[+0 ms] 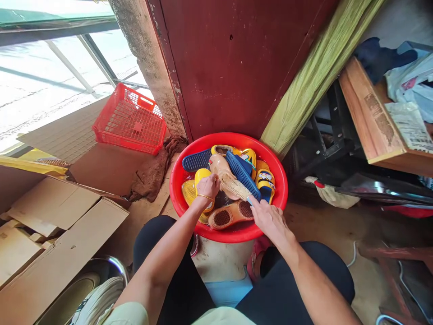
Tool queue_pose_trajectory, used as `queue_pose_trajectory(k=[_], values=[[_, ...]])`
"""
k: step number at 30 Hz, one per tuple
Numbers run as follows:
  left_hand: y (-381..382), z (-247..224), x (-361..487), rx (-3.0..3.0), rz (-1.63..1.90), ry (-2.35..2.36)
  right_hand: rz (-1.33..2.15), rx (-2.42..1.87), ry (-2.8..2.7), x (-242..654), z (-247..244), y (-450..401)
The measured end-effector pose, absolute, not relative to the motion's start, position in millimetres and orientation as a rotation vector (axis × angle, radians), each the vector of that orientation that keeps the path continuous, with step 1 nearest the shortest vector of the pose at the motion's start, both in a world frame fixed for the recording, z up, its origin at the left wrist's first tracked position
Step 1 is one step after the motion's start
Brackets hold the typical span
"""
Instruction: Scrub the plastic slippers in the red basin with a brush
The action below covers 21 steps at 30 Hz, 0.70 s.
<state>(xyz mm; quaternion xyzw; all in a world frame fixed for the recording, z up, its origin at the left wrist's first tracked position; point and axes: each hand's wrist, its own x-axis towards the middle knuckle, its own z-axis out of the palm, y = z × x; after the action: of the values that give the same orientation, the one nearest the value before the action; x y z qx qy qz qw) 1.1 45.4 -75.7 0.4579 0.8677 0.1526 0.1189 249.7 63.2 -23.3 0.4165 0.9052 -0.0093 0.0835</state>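
Observation:
A round red basin (278, 180) holds water and several slippers. My left hand (207, 187), with a band at its wrist, is closed on the edge of a pinkish-beige slipper (220, 166) that has a small red decoration. My right hand (269, 216) grips the blue handle of a brush (238, 187), whose pale bristle end lies against that slipper. Around them are a blue slipper (242, 174), another blue one (196, 160) at the back left, a yellow slipper (202, 174) beside my left hand, and an orange-brown slipper (233, 215) with dark oval patches at the front.
A red plastic crate (130, 122) and a brown cloth (149, 178) lie to the left, above cardboard boxes (64, 253). Behind the basin stands a dark red door (233, 67) beside a green curtain (307, 81). A wooden drawer (372, 113) juts in at the right.

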Motion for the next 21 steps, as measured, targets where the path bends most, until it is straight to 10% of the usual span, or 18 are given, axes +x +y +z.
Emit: queue_pose_trajectory(k=[11, 21], values=[[39, -73, 34, 1.669, 0.721, 2.318, -0.250, 1.311, 2.720, 206, -48, 70], [39, -71, -7, 0.645, 1.731, 1.970, -1.557, 1.374, 2.868, 215, -52, 100]])
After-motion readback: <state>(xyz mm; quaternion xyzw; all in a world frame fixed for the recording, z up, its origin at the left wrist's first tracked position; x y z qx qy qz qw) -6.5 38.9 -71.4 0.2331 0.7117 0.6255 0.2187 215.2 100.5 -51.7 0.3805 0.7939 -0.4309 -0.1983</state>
